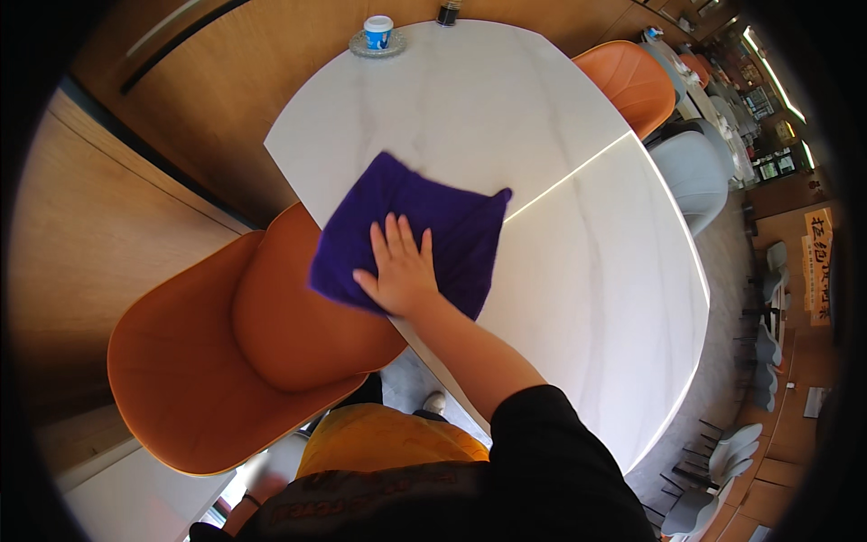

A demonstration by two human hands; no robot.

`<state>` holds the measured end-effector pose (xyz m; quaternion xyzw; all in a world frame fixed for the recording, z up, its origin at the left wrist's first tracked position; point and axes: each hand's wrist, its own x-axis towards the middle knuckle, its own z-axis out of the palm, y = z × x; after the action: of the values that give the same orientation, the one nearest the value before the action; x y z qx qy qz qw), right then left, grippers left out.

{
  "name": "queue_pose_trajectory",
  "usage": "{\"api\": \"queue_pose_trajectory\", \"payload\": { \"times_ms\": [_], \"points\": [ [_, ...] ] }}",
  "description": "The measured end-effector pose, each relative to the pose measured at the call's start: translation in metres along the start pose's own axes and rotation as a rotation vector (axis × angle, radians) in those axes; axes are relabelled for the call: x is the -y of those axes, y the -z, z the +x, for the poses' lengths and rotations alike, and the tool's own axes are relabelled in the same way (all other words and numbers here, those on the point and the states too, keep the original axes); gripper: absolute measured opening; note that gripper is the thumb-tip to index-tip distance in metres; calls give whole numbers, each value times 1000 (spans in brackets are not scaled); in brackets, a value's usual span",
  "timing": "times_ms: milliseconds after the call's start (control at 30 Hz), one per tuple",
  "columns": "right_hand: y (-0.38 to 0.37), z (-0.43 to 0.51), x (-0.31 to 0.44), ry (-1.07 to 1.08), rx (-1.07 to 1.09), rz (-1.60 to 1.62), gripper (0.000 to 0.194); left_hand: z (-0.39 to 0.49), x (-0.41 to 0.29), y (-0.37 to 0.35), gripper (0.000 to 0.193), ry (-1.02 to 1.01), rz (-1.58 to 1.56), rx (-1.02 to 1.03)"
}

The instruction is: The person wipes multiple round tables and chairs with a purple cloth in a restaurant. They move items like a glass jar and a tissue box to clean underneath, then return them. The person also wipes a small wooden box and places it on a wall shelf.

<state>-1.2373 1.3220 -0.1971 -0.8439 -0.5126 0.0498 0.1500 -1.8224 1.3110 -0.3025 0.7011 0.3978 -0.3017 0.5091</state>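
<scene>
My right hand (pixel 401 271) presses palm down on a purple cloth (pixel 454 223), fingers spread and not curled round it. The cloth lies spread on a white marble-patterned table (pixel 582 284); its near left part reaches past the table's edge, above an orange chair (pixel 284 325). At the lower left, my left hand (pixel 269 486) is blurred and partly hidden by my body, with a dark band on its wrist. Next to its fingers is a blurred whitish thing (pixel 256 467); I cannot tell whether the hand holds it.
On the table's far side are a blue paper cup (pixel 378 34) with a white lid, on a glass dish (pixel 357 46), and a dark-filled container (pixel 448 13). A wood-panelled wall (pixel 203 88) borders the left. Another orange chair (pixel 630 78) and a grey chair (pixel 687 176) stand beyond the right edge.
</scene>
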Motion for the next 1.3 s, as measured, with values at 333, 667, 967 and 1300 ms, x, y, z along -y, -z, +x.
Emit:
{"api": "queue_pose_trajectory", "payload": {
  "times_ms": [333, 667, 967, 1300],
  "points": [
    [78, -217, -66, -216, 200, -37, 68, -25, -26, -28, 12, -162, 153, -30],
    [60, -22, -186, -814, -13, -310, 69, -10, -46, -2, 35, 570, -441, 99],
    [-23, 286, 35, -73, 110, -132, 79, 2, -44, 12, 40, 642, -732, -81],
    [-39, 393, 27, -185, 58, -183, 69, 29, -55, 15, 47, 638, -1070, -317]
  ]
}}
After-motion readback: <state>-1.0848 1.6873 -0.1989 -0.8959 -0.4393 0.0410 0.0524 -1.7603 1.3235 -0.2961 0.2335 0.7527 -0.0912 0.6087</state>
